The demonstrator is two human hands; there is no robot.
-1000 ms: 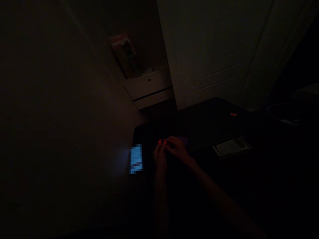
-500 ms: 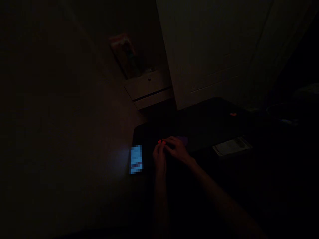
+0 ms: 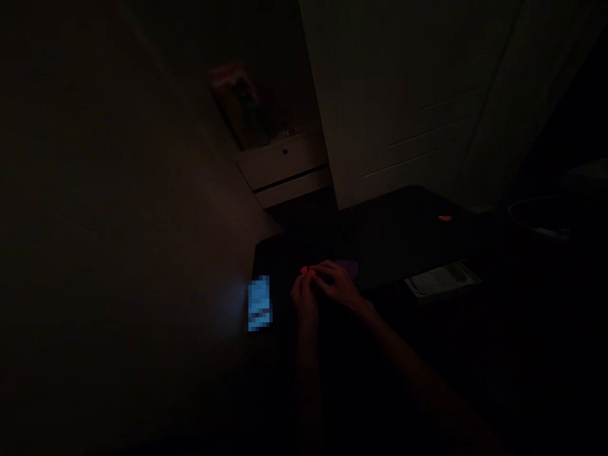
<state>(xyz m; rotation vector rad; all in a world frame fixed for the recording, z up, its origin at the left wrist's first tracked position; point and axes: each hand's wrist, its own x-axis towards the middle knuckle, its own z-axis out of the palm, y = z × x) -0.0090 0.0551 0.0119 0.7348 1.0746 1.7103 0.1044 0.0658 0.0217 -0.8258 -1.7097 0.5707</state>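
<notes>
The room is very dark. Over a black table my left hand (image 3: 304, 296) is closed around a small bright red-orange piece (image 3: 304, 270), whose kind I cannot make out. My right hand (image 3: 336, 282) reaches in from the right, its fingertips pinched against the same piece, close to the left fingers. Most of the piece is hidden by the fingers. Just behind my right hand lies a flat purple item (image 3: 350, 268), partly covered by that hand.
A lit, pixelated screen (image 3: 259, 304) stands left of my hands by the wall. Another small orange piece (image 3: 444, 218) lies on the black table (image 3: 394, 221). A box with a pale top (image 3: 443, 278) sits at the right front. Behind are drawers (image 3: 294, 168) and a pale panel (image 3: 394, 95).
Both hands keep nearly the same place and grip on the red-orange piece. The wall and the panel look slightly differently lit.
</notes>
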